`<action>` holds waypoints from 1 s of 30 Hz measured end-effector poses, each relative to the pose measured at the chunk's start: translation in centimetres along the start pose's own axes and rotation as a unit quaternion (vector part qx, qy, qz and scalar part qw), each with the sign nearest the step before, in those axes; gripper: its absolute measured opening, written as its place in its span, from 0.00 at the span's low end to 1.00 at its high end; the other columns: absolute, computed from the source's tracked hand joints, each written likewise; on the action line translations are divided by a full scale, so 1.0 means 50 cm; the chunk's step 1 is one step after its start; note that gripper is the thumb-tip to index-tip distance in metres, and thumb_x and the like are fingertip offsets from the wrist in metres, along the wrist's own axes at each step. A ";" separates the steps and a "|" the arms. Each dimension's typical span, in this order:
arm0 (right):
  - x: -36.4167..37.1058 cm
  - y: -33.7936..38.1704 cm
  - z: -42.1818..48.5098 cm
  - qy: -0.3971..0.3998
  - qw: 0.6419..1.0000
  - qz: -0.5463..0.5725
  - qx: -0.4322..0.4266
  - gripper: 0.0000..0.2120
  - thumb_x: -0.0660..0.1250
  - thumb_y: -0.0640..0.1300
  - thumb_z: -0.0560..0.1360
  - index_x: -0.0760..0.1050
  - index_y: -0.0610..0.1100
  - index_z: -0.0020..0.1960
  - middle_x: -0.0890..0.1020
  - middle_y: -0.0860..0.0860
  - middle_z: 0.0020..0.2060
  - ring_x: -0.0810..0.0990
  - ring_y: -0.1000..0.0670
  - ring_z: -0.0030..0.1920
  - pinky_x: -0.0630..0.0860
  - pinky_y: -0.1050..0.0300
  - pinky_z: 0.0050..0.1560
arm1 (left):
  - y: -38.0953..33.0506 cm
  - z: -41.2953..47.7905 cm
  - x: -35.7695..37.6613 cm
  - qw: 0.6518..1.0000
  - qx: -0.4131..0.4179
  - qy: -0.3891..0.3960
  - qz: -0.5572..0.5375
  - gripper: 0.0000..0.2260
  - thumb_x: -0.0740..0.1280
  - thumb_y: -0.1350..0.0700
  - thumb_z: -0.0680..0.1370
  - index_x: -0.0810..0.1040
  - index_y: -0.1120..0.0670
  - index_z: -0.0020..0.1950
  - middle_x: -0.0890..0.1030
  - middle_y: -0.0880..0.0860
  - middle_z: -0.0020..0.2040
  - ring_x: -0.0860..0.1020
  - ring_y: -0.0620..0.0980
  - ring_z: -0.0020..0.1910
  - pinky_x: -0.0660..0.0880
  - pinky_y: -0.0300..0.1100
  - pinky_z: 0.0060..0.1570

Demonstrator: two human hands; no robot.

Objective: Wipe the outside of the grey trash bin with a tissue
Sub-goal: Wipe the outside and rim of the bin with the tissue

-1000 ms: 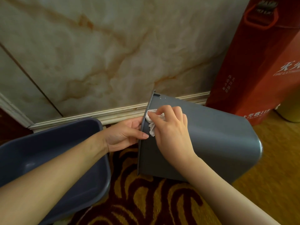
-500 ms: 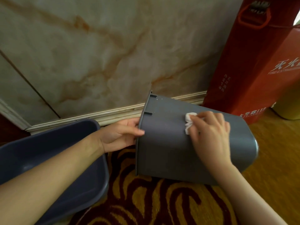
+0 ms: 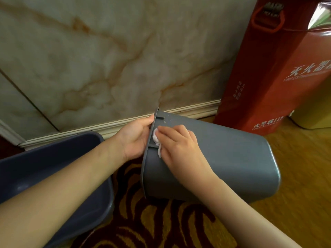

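Bin: the grey bin [image 3: 232, 158] is lying on its side at centre right of the frame, mouth facing left and base facing right, resting on the carpet.
Left hand: the left hand [image 3: 136, 138] is gripping the bin's rim, fingers curled inside, steadying it.
Right hand: the right hand [image 3: 180, 145] is pressing the tissue [image 3: 156, 140] flat against the upper wall just beside the rim, fingers extended over it.
Handling: the bin is looking like light, stiff, smooth plastic, likely to roll or slide unless held; the rim is seeming the surest hold. The tissue is thin, crumpled and apt to tear on the rim's ribs.
Floor: patterned carpet [image 3: 143, 226] is lying below; wood floor [image 3: 295, 194] is showing at right.
Room: a marble wall [image 3: 107, 59] is filling the top; a red cabinet [image 3: 268, 77] is standing upper right; a blue tub [image 3: 53, 169] is sitting lower left.
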State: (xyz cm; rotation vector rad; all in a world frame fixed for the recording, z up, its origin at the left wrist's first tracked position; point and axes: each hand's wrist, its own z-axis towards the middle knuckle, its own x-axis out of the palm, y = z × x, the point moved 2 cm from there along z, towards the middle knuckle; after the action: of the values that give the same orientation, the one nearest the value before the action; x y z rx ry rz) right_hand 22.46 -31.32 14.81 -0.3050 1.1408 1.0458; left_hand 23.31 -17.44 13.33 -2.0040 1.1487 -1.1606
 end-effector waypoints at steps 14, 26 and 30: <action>-0.070 -0.051 0.035 -0.209 0.974 0.034 0.086 0.08 0.65 0.37 0.73 0.80 0.36 0.49 0.83 0.43 0.46 0.75 0.40 0.44 0.74 0.48 0.46 | 0.009 -0.008 0.033 0.991 0.127 -0.041 0.019 0.12 0.59 0.52 0.79 0.80 0.54 0.45 0.86 0.50 0.35 0.84 0.46 0.35 0.79 0.39 0.31; 0.009 -0.102 -0.049 -0.220 0.971 -0.029 0.094 0.12 0.66 0.42 0.76 0.78 0.41 0.58 0.81 0.48 0.56 0.76 0.45 0.45 0.72 0.49 0.46 | 0.030 -0.040 -0.015 0.985 0.165 0.010 0.040 0.14 0.60 0.52 0.74 0.78 0.54 0.57 0.85 0.52 0.49 0.83 0.49 0.49 0.80 0.40 0.41; -0.026 -0.160 -0.108 -0.248 0.953 -0.044 0.166 0.12 0.64 0.41 0.74 0.79 0.38 0.55 0.83 0.45 0.51 0.76 0.43 0.45 0.72 0.47 0.48 | 0.026 -0.048 -0.031 0.989 0.139 0.035 0.047 0.16 0.60 0.50 0.72 0.78 0.52 0.57 0.84 0.52 0.52 0.82 0.50 0.52 0.80 0.41 0.42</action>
State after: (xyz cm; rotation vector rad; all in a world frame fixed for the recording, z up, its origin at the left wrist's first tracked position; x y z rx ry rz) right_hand 25.63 -39.81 11.27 0.1696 0.8159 0.7736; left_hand 20.29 -16.80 12.82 -1.6936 1.0401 -1.2738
